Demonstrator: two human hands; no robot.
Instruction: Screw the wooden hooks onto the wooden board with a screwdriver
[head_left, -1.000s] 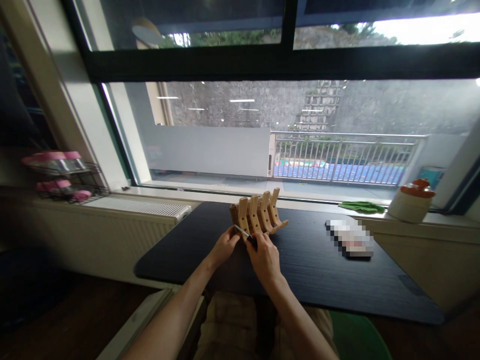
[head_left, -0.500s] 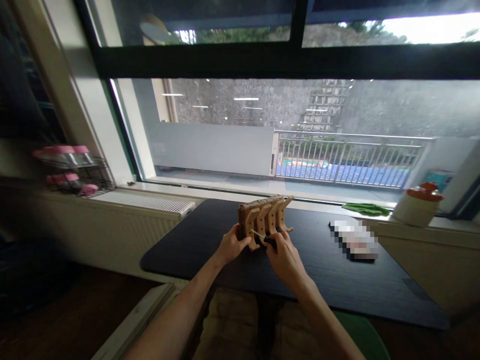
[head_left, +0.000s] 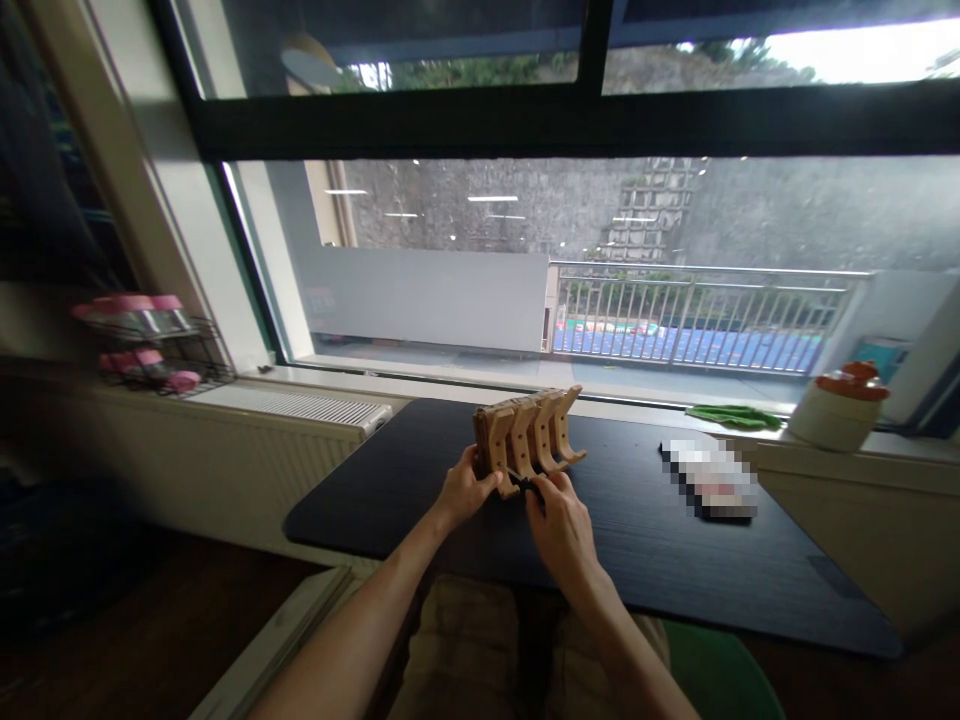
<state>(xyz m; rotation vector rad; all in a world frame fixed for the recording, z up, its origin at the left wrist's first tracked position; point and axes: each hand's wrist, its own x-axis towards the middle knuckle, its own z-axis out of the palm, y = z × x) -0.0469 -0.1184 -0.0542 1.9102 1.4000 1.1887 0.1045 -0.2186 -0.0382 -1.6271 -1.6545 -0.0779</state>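
Observation:
A wooden rack with several curved hooks (head_left: 529, 432) stands on edge on the black table (head_left: 645, 530). My left hand (head_left: 465, 490) grips its near left end, fingers wrapped round the wood. My right hand (head_left: 559, 520) is closed round a small black-handled screwdriver (head_left: 527, 483), whose tip points at the lower part of the rack near the first hook. Most of the tool is hidden by my fingers.
A blurred flat object (head_left: 709, 478) lies on the table to the right. On the windowsill are a green cloth (head_left: 731, 415) and a cream jar with an orange lid (head_left: 836, 412). A wire rack with pink-lidded jars (head_left: 142, 345) stands at the left above a radiator (head_left: 292, 405).
The rack was turned and shifted slightly right, then steadied by my left hand. My right hand brought the screwdriver lower and closer against the rack.

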